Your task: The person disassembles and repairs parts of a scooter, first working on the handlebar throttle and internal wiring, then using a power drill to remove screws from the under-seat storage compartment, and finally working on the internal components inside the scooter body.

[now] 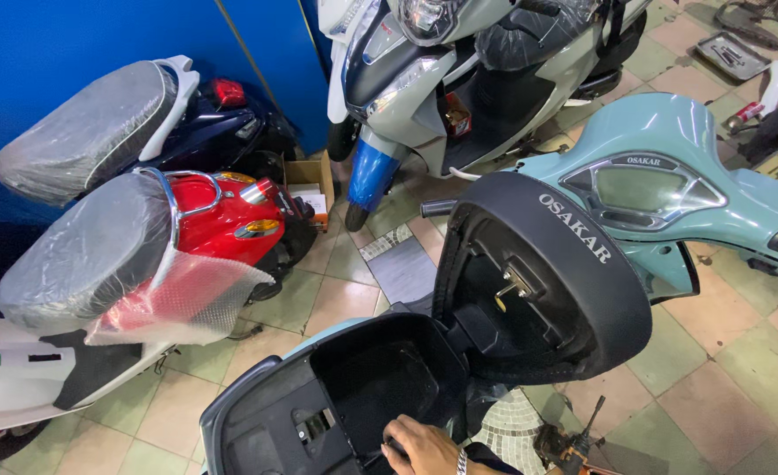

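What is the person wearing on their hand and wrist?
Only one hand shows, at the bottom edge. It is bare, with no glove. A silvery metal band, like a watch strap or bracelet, sits on the wrist. No sleeve shows.

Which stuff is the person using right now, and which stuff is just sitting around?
In use:
hand
open storage compartment
raised seat
teal scooter

Just sitting around:
red scooter
grey scooter
cardboard box
metal tray
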